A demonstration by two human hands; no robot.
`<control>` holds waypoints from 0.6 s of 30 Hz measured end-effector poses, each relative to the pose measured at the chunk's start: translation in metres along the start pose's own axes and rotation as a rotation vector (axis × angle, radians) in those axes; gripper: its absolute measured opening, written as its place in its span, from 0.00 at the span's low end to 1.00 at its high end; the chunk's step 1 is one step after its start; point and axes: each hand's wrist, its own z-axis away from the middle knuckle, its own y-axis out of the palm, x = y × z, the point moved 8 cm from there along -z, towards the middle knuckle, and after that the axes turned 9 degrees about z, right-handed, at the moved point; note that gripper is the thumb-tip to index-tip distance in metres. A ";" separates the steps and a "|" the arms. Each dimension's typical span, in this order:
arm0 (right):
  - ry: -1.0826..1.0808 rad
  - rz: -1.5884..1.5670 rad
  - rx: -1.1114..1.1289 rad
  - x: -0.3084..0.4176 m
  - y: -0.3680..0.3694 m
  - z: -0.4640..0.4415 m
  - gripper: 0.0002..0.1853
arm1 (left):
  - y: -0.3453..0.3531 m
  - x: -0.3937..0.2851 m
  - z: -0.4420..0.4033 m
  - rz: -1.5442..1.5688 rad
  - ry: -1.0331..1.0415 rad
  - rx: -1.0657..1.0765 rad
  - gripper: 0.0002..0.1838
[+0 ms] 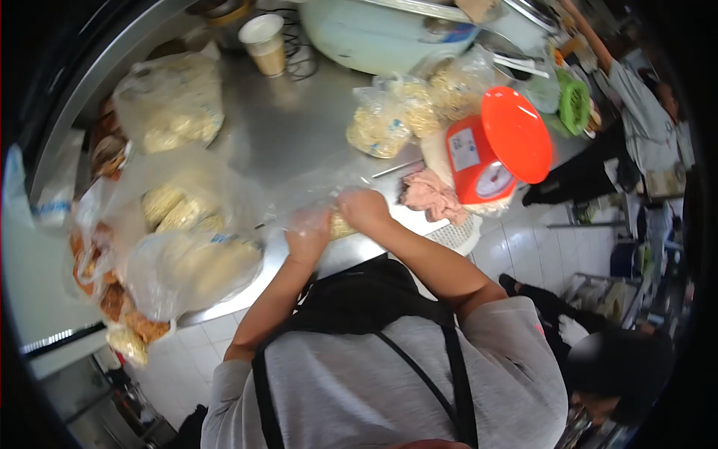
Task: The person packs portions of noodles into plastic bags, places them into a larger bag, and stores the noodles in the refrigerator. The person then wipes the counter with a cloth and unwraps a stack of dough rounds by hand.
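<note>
My left hand (308, 235) and my right hand (363, 210) are close together over the front edge of the steel table (280, 120). Between them is a clear plastic bag (341, 224) with pale yellow, noodle-like food in it. The fingers of both hands are curled on the thin plastic, and part of the left hand shows blurred through it. Left of my hands lie large clear bags (198, 262) of pale noodles. A crumpled pink cloth (432, 196) lies to the right of my right hand.
Beside the cloth stands a red scale (479, 161) with a round red pan. Several filled noodle bags (380, 123) lie behind it. At the back are a paper cup (264, 45) and a large pale tub (374, 34). Two other people (643, 120) are at the right.
</note>
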 end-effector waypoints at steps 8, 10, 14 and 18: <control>0.197 0.050 0.186 -0.020 0.003 -0.029 0.14 | -0.001 0.020 -0.032 0.210 -0.234 -0.013 0.14; 0.220 0.087 0.042 -0.021 -0.002 -0.030 0.11 | -0.002 0.019 -0.039 0.149 -0.167 0.038 0.15; 0.132 0.187 -0.123 -0.009 -0.013 -0.015 0.13 | 0.000 0.015 -0.025 -0.033 -0.182 0.141 0.17; 0.207 0.076 -0.011 -0.012 -0.008 0.008 0.17 | -0.001 0.006 -0.008 0.003 -0.122 0.197 0.23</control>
